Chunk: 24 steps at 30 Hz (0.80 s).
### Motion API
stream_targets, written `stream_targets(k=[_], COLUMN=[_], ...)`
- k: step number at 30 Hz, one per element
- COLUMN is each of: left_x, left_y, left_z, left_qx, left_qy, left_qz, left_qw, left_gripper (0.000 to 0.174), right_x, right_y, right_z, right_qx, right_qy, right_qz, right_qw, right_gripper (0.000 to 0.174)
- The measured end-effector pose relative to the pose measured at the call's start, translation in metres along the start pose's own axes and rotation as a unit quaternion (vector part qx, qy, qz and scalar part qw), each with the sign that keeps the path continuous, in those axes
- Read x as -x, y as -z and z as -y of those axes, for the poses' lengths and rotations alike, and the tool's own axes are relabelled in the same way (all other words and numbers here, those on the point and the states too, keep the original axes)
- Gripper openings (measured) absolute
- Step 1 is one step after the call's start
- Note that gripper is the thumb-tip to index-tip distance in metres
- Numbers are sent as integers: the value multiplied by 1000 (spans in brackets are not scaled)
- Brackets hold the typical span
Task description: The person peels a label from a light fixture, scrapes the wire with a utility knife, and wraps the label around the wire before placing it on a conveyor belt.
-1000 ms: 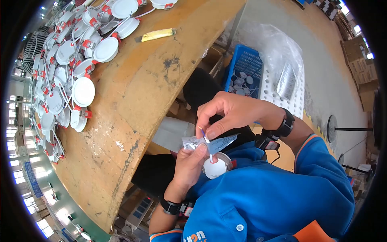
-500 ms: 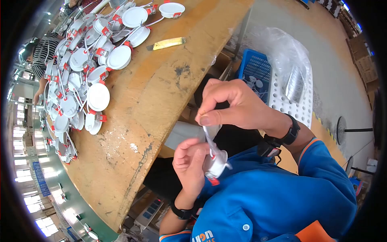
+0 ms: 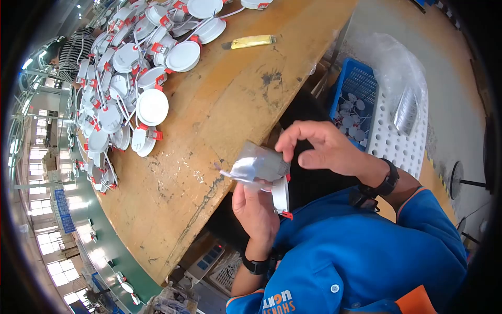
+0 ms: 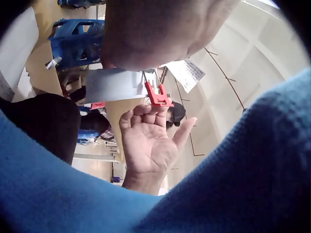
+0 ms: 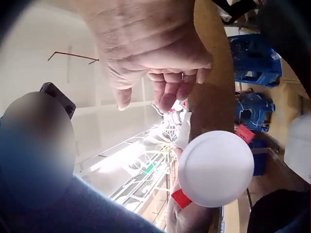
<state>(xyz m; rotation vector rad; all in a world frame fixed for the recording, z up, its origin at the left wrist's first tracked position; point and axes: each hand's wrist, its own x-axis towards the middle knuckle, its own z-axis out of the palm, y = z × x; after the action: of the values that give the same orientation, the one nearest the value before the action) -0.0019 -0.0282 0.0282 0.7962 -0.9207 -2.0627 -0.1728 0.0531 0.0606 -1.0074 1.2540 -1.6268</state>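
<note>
My left hand [image 3: 256, 212] grips a round white downlight [image 3: 281, 196] with red spring clips, low over my lap. A shiny, see-through plastic piece [image 3: 256, 162] lies across the top of that hand and hides part of its fingers. The tip of the lamp's white cable [image 3: 225, 172] sticks out at the left. My right hand [image 3: 324, 149] is just beside the plastic, thumb and fingers apart. From the right wrist, the lamp's flat white face [image 5: 216, 167] shows in front of my left hand. A red clip [image 4: 159, 96] overlaps my right fingertips in the left wrist view.
A pile of white downlights [image 3: 125, 89] covers the far left of the worn wooden table [image 3: 209, 131]. Near it lies a yellow-handled tool [image 3: 252, 42]. At the right stand a blue basket [image 3: 358, 78] with white parts and a white perforated surface [image 3: 395, 131] under clear plastic.
My right fingers have let go of the cable end and spread apart. The left hand has turned the downlight on edge, and the shiny plastic now stands above it. The head view has shifted.
</note>
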Motion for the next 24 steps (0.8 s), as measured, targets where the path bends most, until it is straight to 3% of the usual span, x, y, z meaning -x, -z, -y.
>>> stream_targets(k=[3,10,19,22,24], left_x=[2,-1,-3,-4,-4], left_y=[6,-3,8,9,9], left_z=[2,1,6,5,5], left_qx=[-9,-29,-16,-10,-13], left_qy=[-9,17,16,21,22], left_qz=[8,-34,3,9,8], left_qw=[1000,999,1000,1000,1000], left_gripper=[24,23,21,21,21], right_x=[9,8,-3,-3,-3], right_y=[-4,-16,-27,-27,-26], right_z=[-17,-9,-30,-22,-24], right_qx=[-33,154,126,64,62], right_qy=[27,104,78,-15,-27], right_qz=[26,-20,-93,-94,-94], right_qw=[999,982,985,993,993], right_gripper=[30,32,16,10,12])
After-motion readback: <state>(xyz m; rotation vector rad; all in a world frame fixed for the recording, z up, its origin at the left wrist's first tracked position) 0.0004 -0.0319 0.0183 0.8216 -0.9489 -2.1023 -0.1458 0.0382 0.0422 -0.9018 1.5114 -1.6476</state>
